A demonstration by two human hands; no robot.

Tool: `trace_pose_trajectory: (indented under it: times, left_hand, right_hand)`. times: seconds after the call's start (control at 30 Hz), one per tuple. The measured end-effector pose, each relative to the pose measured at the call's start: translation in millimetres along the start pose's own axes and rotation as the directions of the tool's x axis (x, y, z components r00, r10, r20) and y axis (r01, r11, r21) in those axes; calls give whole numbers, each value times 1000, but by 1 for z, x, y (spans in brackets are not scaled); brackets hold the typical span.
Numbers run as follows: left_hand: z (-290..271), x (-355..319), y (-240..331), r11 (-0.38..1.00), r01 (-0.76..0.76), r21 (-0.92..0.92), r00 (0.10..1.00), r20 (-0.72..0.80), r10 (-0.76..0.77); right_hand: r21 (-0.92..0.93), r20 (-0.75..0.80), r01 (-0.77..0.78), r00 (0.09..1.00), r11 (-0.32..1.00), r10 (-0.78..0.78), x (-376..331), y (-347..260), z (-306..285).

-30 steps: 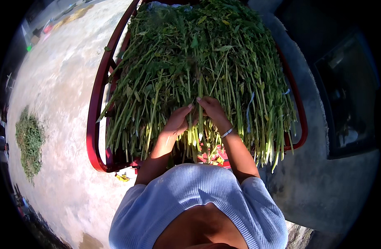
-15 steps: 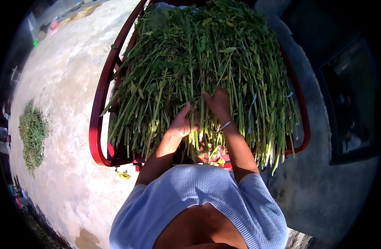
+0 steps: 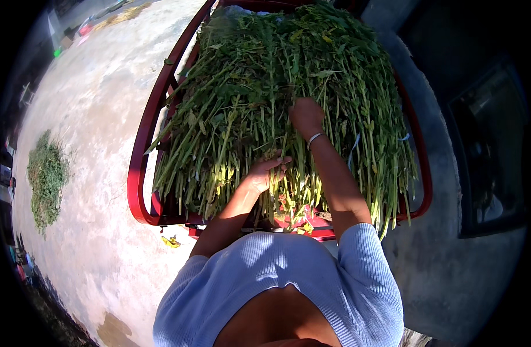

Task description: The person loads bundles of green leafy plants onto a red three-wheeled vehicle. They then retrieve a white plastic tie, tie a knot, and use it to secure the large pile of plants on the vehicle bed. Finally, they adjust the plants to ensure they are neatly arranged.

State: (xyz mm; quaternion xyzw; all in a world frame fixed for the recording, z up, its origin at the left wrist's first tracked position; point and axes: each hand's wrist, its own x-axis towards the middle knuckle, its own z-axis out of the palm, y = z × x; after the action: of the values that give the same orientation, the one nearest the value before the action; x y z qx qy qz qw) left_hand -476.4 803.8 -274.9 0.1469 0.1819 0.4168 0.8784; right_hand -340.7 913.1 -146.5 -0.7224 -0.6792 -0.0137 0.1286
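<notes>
A thick heap of cut green plants (image 3: 236, 87), leafy at the far side with bare stalks toward me, fills the bed of a red metal-framed cart (image 3: 139, 179). My left hand (image 3: 264, 174) is low at the near end of the stalks, its thumb and fingers closed around a few of them. Farther up the heap, my right hand (image 3: 306, 118) is closed in a fist on a plant stalk, back of the hand up and a band on the wrist. Its fingertips are hidden beneath it.
A small pile of green plants (image 3: 47, 180) lies on the pale concrete floor (image 3: 98, 144) to the left. Yellow leaves (image 3: 171, 242) have dropped by the cart's near left corner. A dark framed panel (image 3: 489, 144) stands in shade at the right.
My right hand has moved up and away from me over the heap. The left has shifted slightly right and nearer, its thumb now turned across the stalks.
</notes>
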Motion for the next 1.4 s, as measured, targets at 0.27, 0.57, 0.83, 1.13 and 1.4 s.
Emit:
trace_pose_trajectory:
  times: [0.27,0.57,0.83,1.13,1.4]
  left_hand:
    - [5,8,11,981,113,-158,992,81,-101]
    - [33,-3,10,992,128,0,987,-100,-127]
    - [-1,13,-3,993,87,84,995,-46,-83]
    - [-15,17,2,990,77,-121,997,17,-76]
    - [-2,11,2,991,41,-127,999,-22,-44]
  right_hand:
    - [894,403,-413,910,171,91,-45,5,-32]
    - [692,98,-8,992,722,-83,-83,30,15]
    - [723,354,-354,927,593,122,-28,10,21]
    - [598,-138,52,990,800,39,-74,7,17]
    - [723,-57,121,992,680,-115,-169,-1,12]
